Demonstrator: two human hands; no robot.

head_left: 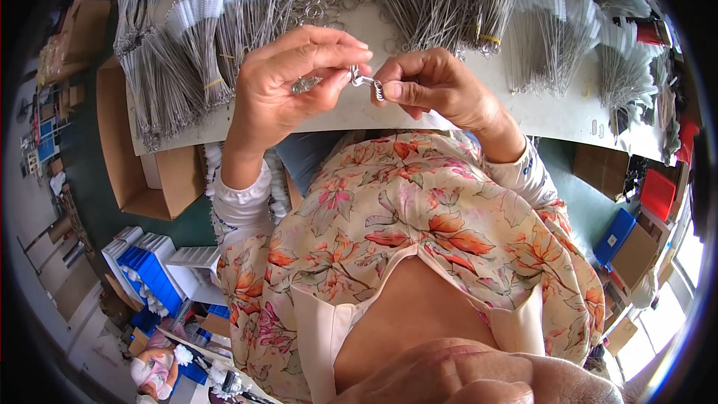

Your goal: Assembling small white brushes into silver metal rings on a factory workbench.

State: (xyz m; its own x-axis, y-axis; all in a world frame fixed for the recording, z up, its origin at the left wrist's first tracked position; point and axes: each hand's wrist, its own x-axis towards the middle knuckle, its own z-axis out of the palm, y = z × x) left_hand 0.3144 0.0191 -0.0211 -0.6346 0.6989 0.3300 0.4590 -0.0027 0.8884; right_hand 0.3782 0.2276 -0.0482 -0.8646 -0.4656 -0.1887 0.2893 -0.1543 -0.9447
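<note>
In front of me, over the near edge of the table, both my hands meet at a small shiny coiled wire piece (362, 81). My left hand (288, 78) pinches its left end between thumb and fingertips. With thumb and forefinger, my right hand (441, 88) grips the spring-like coil at the other end. Something small and metallic also shows behind the left palm, too hidden to name. Beyond the hands lies a loose heap of metal rings (329, 0).
Bundles of wire-handled brushes with white bristles (198, 26) cover the left of the white table (449, 121); more brush bundles (449, 7) fill its back and right. An open cardboard box (176, 183) stands at lower left, near blue bins (153, 273). Another person (153, 374) is at lower left.
</note>
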